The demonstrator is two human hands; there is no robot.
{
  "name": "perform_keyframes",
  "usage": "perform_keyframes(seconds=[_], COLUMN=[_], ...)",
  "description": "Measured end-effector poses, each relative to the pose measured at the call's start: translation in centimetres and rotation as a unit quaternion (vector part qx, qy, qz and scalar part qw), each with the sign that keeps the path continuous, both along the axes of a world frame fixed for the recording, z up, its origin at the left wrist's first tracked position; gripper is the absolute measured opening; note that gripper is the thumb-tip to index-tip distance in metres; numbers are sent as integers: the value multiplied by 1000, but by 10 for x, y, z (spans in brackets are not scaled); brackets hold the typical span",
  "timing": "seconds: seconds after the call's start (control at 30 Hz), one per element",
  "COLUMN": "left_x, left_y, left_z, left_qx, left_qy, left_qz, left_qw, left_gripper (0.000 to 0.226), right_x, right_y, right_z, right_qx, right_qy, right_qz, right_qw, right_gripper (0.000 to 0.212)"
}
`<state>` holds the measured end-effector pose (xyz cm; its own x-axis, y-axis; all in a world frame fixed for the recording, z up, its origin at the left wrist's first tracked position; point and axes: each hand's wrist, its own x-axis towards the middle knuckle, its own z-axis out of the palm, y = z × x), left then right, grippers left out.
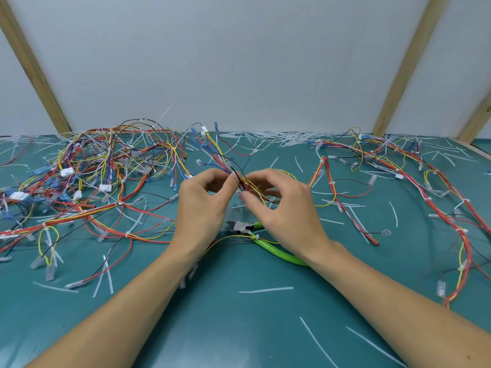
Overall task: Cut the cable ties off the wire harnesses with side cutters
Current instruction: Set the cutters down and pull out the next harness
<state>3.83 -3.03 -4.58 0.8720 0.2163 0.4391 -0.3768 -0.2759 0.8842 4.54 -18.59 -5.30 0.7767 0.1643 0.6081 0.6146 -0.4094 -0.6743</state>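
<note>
A bundle of coloured wires point(245, 183) is raised just above the teal worktop point(239, 328), pinched by the left hand point(206, 205) and the right hand point(281, 208). Green-handled side cutters point(261, 239) lie beneath the hands. Cut ties point(265, 290) and harnesses point(106, 166) lie scattered around. No writing is legible.

Your left hand point(204, 205) and right hand point(284, 208) meet mid-table point(239, 328), both pinching one wire harness point(245, 183) that runs off toward the far edge. Side cutters point(255, 232) lie on the table just under and nearer you than the hands, handles pointing toward your right wrist. Big harness pile point(101, 176) fills the far left part of the table. Another harness point(430, 197) strings along the right side, far edge to near right. Cut ties point(265, 290) scattered everywhere, thickest along the far edge against the wall point(239, 62).
</note>
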Motion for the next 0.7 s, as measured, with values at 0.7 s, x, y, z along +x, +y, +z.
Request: perform_keyframes(seconds=[0.7], left_x=[10], left_y=[7], left_z=[-1], left_qx=[-35], left_qy=[-5], left_qz=[-53], left_qw=[998], left_gripper=[13], right_x=[14], right_y=[-16], right_z=[0], right_qx=[-156], right_qy=[-16], right_qz=[-40], right_qw=[987], right_gripper=[12])
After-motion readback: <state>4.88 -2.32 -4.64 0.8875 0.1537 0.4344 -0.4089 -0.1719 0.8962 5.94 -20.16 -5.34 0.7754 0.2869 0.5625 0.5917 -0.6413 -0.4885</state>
